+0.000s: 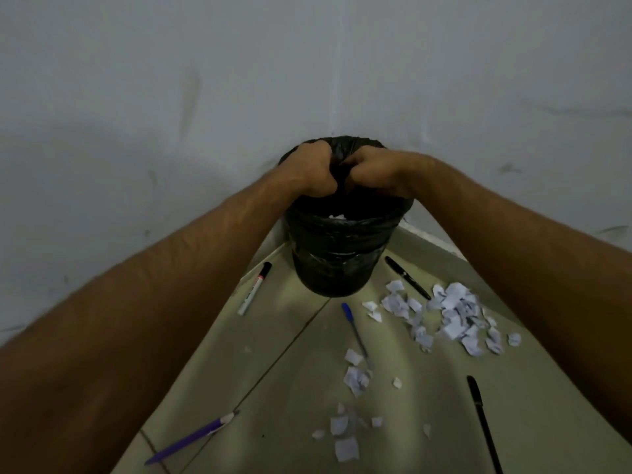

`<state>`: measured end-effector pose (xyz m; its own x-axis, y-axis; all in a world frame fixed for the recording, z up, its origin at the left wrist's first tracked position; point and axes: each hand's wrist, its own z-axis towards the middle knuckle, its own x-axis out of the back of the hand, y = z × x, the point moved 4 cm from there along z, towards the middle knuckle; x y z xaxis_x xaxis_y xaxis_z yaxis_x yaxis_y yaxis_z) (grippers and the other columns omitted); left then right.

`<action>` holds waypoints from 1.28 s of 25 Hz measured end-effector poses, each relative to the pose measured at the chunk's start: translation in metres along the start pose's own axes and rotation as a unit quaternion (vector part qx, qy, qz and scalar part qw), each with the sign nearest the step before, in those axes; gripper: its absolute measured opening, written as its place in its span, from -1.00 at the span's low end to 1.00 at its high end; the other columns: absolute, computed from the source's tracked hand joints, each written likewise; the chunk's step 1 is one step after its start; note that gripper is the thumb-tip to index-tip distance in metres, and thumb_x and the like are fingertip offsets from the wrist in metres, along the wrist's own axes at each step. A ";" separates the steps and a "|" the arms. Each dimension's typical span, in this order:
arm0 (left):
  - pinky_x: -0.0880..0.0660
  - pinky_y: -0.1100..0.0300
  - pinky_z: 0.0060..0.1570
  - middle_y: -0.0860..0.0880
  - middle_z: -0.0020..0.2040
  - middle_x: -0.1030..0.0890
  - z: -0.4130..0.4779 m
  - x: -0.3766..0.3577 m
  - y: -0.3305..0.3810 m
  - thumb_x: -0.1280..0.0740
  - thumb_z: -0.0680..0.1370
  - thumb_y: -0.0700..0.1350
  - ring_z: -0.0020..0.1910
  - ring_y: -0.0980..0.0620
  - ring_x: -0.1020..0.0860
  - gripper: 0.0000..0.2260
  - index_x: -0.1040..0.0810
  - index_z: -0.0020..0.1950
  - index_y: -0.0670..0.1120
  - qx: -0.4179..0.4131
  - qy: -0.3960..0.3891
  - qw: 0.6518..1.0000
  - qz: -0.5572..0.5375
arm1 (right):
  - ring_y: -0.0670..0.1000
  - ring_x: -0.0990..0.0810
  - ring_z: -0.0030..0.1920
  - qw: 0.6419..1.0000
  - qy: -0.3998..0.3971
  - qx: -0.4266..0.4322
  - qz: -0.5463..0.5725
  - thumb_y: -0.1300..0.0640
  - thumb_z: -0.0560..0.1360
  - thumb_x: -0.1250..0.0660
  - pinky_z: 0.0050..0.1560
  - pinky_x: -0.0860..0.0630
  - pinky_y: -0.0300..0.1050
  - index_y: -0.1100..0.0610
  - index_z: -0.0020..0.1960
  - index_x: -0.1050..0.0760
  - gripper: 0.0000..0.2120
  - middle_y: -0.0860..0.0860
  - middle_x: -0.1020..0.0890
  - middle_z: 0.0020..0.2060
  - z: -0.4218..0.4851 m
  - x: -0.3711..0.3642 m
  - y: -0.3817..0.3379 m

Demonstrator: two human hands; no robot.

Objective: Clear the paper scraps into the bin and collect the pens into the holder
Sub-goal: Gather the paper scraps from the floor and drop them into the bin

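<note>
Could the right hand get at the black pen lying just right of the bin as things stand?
Probably yes. The black pen lies bare on the floor, nothing on it, scraps only beside it. But the right hand is fisted over the bin and would have to come down first.

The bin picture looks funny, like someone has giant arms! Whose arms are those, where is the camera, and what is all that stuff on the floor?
The camera sits on a person's head and looks down, so you see what that person sees. Its wide lens makes the near arms look huge. There is no machine here, only two bare hands.

The left hand and the right hand are bunched together over the black bin, which has a black bag in it. The fingers are curled shut. They may be dropping paper in, but what they hold is hidden. A bit of white paper shows inside the bin.

On the floor lie torn paper scraps, most of them in a pile on the right. Around them are a white marker, a blue pen, two black pens and a purple pencil. No pen holder shows in this picture.
</note>
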<state>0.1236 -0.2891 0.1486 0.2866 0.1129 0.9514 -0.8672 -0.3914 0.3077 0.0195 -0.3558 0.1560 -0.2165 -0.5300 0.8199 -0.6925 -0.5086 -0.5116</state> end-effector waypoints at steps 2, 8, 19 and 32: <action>-0.57 0.13 0.00 -0.14 0.04 -0.64 -0.020 0.007 -0.002 -0.29 0.42 -0.22 0.02 -0.09 -0.61 -0.68 -0.59 0.16 -0.15 -0.025 0.086 0.993 -0.080 | 0.08 -0.67 -0.01 0.988 0.140 0.061 0.013 0.26 0.42 -0.28 0.05 -0.62 -0.10 0.20 0.09 -0.63 -0.71 0.13 -0.69 -0.01 -0.018 0.005 0.000; -0.51 0.26 -0.20 -0.02 -0.19 -0.67 -0.149 -0.069 -0.083 -0.30 0.52 -0.07 -0.26 0.06 -0.62 -0.85 -0.63 -0.02 -0.07 0.006 0.273 0.939 -0.210 | -0.17 -0.54 -0.33 0.932 0.303 0.175 0.096 0.02 0.49 -0.37 -0.25 -0.45 -0.38 0.02 -0.15 -0.55 -0.91 -0.09 -0.60 -0.34 -0.147 -0.065 0.045; -0.39 0.21 0.06 -0.08 0.10 -0.57 -0.238 -0.245 -0.087 -0.24 0.56 -0.20 0.06 -0.05 -0.54 -0.78 -0.60 0.15 -0.09 -0.012 -0.045 0.995 -0.093 | -0.06 -0.56 -0.14 0.998 0.037 0.004 -0.051 0.18 0.47 -0.41 -0.08 -0.51 -0.20 0.05 0.16 -0.61 -0.73 0.04 -0.63 0.01 -0.156 -0.203 0.188; -0.33 0.03 0.34 -0.10 0.49 -0.31 -0.222 -0.274 -0.013 -0.35 0.45 0.13 0.44 -0.09 -0.27 -0.33 -0.28 0.49 -0.07 -0.232 -0.125 0.963 -0.058 | 0.09 -0.56 0.13 0.991 0.039 0.065 -0.114 0.22 0.47 -0.33 0.06 -0.58 0.07 0.04 0.27 -0.52 -0.62 0.07 -0.57 0.17 -0.119 -0.199 0.192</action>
<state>-0.0340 -0.1125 -0.1131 0.4306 -0.1146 0.8952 -0.8957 0.0679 0.4395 -0.1520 -0.2666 -0.0749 -0.1202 -0.3404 0.9326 -0.6353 -0.6955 -0.3357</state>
